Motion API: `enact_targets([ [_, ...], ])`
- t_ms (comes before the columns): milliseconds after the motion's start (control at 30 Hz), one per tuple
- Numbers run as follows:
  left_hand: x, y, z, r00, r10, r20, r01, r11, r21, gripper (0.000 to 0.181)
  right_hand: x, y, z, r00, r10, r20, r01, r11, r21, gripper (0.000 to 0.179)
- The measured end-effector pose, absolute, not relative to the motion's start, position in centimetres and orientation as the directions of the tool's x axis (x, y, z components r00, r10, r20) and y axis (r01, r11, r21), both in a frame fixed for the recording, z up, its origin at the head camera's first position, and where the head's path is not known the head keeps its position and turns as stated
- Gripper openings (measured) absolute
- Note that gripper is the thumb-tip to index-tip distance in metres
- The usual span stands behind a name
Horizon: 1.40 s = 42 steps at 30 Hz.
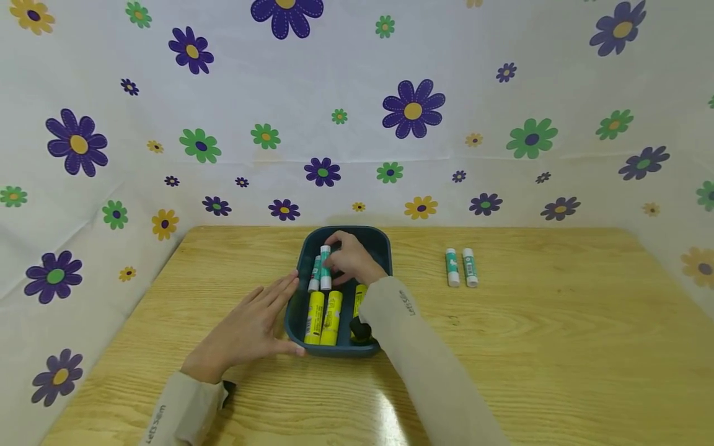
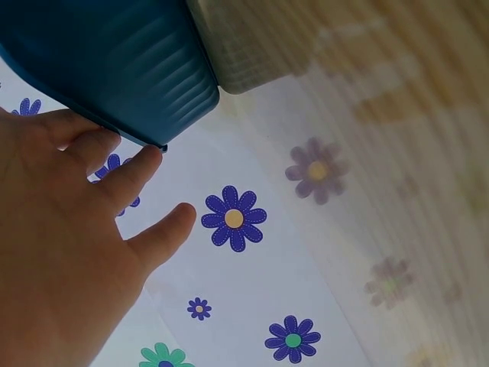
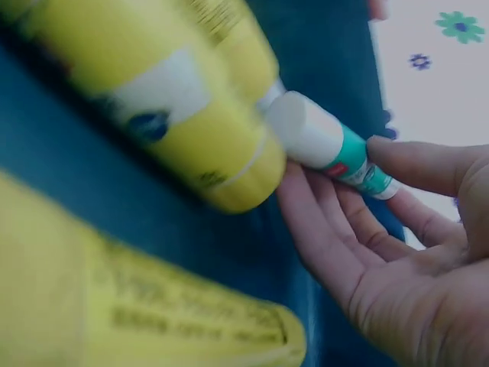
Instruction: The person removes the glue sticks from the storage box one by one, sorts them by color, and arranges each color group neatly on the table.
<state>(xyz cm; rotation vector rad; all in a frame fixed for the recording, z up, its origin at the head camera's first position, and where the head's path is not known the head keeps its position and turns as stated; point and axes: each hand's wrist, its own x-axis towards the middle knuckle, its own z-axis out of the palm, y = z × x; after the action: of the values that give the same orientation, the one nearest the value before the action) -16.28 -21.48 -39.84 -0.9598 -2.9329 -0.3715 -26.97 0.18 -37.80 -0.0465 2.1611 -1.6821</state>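
My right grip [image 1: 352, 257] pinches a green-white glue stick [image 1: 325, 271] at 11 o'clock in the tray [image 1: 346, 352], lengthwise beside its twin [image 1: 315, 275], presumably so both pack neatly. My left grip [image 1: 245, 329], spread wide, touches the tray at 9 o'clock, likely steadying it.

The head camera is looking forward and down from the near side, taking in the table [image 1: 558, 341] and the far cloth [image 1: 346, 68]. The left wrist's is facing the tray [image 2: 153, 92] from outside past the left hand [image 2: 76, 214], close and rolled, with table above cloth. The right wrist's is peering closer into the tray, sharing the yellow sticks [image 3: 176, 99] with the head view.
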Motion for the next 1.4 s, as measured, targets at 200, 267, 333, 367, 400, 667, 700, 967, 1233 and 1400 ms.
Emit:
enact_targets([
  [200,-16.3,-21.4,-39.8,-0.808,0.58,0.107,0.589,0.781,0.211,0.12,-26.5,0.9,-37.3,-0.942,-0.249,-0.224,0.159,0.256,-0.953,0.039],
  [267,-16.3,-21.5,-39.8,-0.808,0.579,0.108,0.588,0.782,0.209,0.12,-26.3,1.1,-37.1,-0.948,-0.243,-0.208,0.146,0.251,-0.957,0.039],
  [333,-16.2,-21.7,-39.9,-0.808,0.578,0.113,0.588,0.782,0.206,0.121,-26.2,1.2,-37.0,-0.95,-0.242,-0.196,0.139,0.235,-0.962,0.04],
  [367,-16.2,-21.7,-39.9,-0.808,0.577,0.115,0.588,0.783,0.204,0.121,-26.1,1.3,-37.0,-0.951,-0.243,-0.19,0.134,0.226,-0.965,0.041],
  [400,-16.2,-21.8,-39.9,-0.808,0.577,0.118,0.588,0.782,0.204,0.121,-26.1,1.4,-36.9,-0.952,-0.244,-0.184,0.131,0.216,-0.967,0.042],
  [667,-16.1,-21.7,-40.1,-0.81,0.576,0.112,0.586,0.781,0.215,0.12,-26.2,2.5,-36.0,-0.96,-0.236,-0.148,0.118,0.14,-0.983,0.04],
  [700,-16.1,-21.7,-40.1,-0.81,0.575,0.111,0.585,0.782,0.217,0.12,-26.2,2.6,-35.7,-0.96,-0.24,-0.145,0.115,0.136,-0.984,0.04],
  [967,-16.2,-21.4,-39.8,-0.811,0.576,0.104,0.583,0.783,0.215,0.121,-26.3,3.8,-33.8,-0.959,-0.263,-0.104,0.071,0.132,-0.989,0.039],
  [1233,-16.3,-21.3,-40.0,-0.802,0.582,0.133,0.597,0.778,0.195,0.124,-26.2,6.6,-32.7,-0.97,-0.226,-0.083,0.045,0.169,-0.985,0.042],
  [1400,-16.3,-21.3,-40.1,-0.801,0.582,0.138,0.599,0.778,0.191,0.124,-26.2,8.6,-32.6,-0.977,-0.197,-0.082,0.047,0.173,-0.984,0.043],
])
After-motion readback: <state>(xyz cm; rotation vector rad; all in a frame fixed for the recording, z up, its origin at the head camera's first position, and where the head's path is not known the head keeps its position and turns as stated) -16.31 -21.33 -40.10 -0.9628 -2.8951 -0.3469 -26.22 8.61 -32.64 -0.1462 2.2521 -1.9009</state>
